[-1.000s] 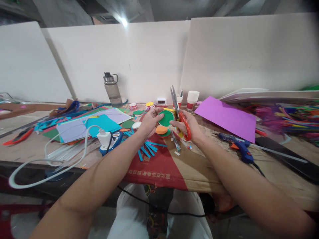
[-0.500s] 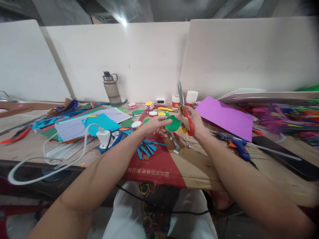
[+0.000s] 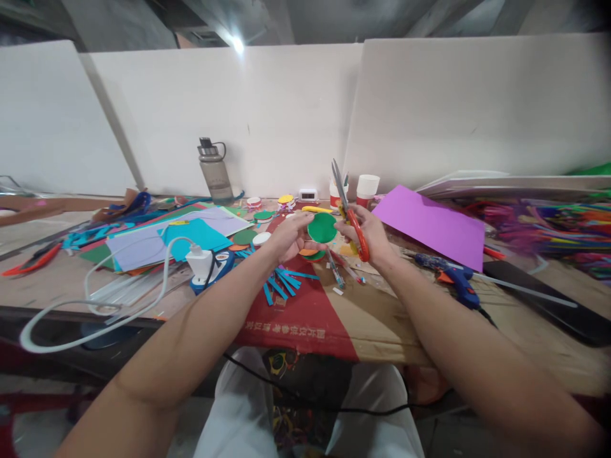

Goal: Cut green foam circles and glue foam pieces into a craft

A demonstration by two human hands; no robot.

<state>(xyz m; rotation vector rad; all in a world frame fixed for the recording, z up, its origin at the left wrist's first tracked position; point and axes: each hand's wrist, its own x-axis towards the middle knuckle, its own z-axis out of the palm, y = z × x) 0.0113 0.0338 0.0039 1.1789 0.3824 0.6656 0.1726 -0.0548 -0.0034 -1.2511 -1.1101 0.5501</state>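
Note:
A green paper disc [image 3: 322, 228] is raised above the table, pinched at its left edge by my left hand [image 3: 287, 236]. On the disc's right side, my right hand [image 3: 367, 234] grips red-handled scissors [image 3: 350, 216] with their blades pointing up and nearly together, and its fingertips touch the disc's right edge. Under my hands lie orange and green paper circles [image 3: 311, 254] and several blue paper strips [image 3: 284, 282] on a red and brown cardboard sheet [image 3: 334, 318].
A purple sheet [image 3: 432, 224] lies to the right, with a blue glue gun [image 3: 456, 278] in front of it. A stack of coloured papers [image 3: 167, 236], a white charger with its cable [image 3: 198, 262] and a grey water bottle [image 3: 214, 170] sit at left. Paper cups [image 3: 368, 189] stand by the wall.
The green disc dipped toward the table in my right hand's fingers, then rose again; my left hand now pinches its left edge. The scissors tilted slightly left.

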